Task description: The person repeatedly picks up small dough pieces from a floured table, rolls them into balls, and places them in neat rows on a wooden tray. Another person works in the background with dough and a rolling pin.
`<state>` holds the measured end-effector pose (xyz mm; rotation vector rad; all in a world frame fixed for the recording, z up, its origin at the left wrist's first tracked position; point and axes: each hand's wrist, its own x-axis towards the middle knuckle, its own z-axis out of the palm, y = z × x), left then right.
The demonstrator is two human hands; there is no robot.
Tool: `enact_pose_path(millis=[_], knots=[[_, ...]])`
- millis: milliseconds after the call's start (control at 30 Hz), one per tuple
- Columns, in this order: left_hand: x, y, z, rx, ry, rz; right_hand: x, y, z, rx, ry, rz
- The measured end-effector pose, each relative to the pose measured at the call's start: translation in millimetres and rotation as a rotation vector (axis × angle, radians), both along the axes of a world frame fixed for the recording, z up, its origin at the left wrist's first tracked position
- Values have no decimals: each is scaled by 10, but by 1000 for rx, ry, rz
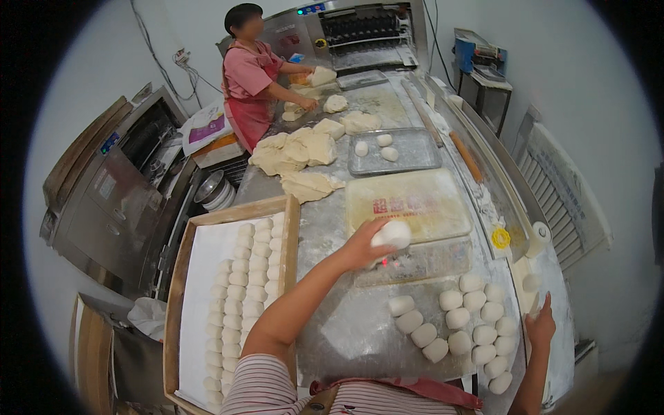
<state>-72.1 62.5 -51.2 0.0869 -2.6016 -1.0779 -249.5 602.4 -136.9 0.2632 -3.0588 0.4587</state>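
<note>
My left hand (365, 246) holds a round white dough ball (392, 234) over a flour-dusted scale with a red lit display (385, 262). My right hand (541, 322) is at the narrow belt (525, 295) along the right edge, thumb and index finger apart. Just beyond its fingers sits a dough piece (531, 282). Between my arms, several smooth dough pieces (474, 301) lie on the metal table (342, 332), some in a curved row. On my left, a wooden-framed tray (290, 244) holds rows of dough pieces (237, 293) on white lining.
A lidded plastic box (410, 199) lies ahead, with a metal tray (438, 150) of three dough pieces behind it. Large dough slabs (295, 150) sit on the left. A co-worker (254, 78) handles dough near a roller machine (363, 31). A rolling pin (466, 155) lies right.
</note>
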Motion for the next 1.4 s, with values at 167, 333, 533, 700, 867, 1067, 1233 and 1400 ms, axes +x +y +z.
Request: enact_pose_path(millis=[167, 333, 533, 700, 867, 1067, 1233, 1400], knots=[[-667, -103, 304, -434, -266, 174, -238, -157, -110, -51, 47, 56], [-647, -225, -66, -570, -167, 190, -450, -78, -396, -63, 29, 105], [-55, 151, 86, -448, 126, -18, -1265, 396, -607, -311, -247, 309], [547, 95, 101, -450, 78, 116, -570, -1489, 1337, -1412, -282, 315], [678, -63, 22, -473, 56, 152, -257, -1387, 1509, -1064, -32, 401], [579, -322, 7, -465, 68, 237, -76, 26, 289, -816, -52, -1], [-83, -429, 197, -493, 32, 79, 332, 1089, -502, -445, -54, -192], [-687, -390, 95, -462, -153, 30, 500, 1151, -479, -335, -110, -202]])
